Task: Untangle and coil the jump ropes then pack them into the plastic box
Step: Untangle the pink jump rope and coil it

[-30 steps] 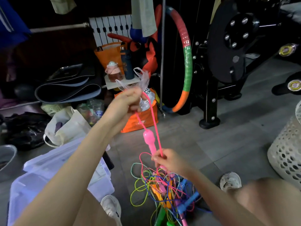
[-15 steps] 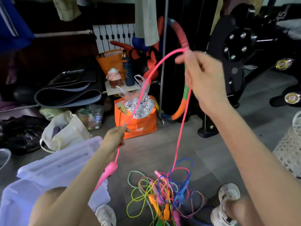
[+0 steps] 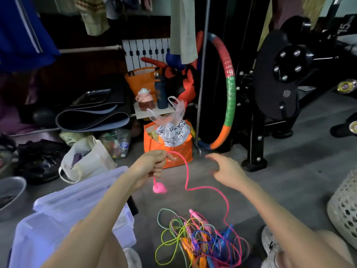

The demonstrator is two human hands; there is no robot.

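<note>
The pink jump rope [image 3: 228, 208] is partly lifted out of the pile. Its cord is pinched in the left hand [image 3: 152, 164], whose grip is closed in a fist around it, and the pink handle [image 3: 159, 188] dangles just below that fist on a short length of cord. From the top of the fist the cord arches out to the right, drops, bends sideways and then falls into the tangle of jump ropes [image 3: 201, 238] on the floor [image 3: 289, 171] - green, yellow, blue, orange and more pink cords and handles knotted together between the person's knees.

The right hand [image 3: 226, 169] hovers to the right of the cord, apart from it. Its grip is open, the fingers stretched out toward the left and holding nothing; the hand is blurred.

The plastic box [image 3: 34, 235] stands on the floor at lower left, beside the left forearm, with its translucent lid [image 3: 77, 194] lying askew across its far edge. None of the ropes is in it.

Farther out, an orange bag [image 3: 170, 151] stuffed with a printed plastic bag sits behind the left hand, a white tote [image 3: 90, 161] beside it, a striped hoop [image 3: 230, 93] leaning upright behind, and a white perforated basket [image 3: 343, 209] at the right edge.
</note>
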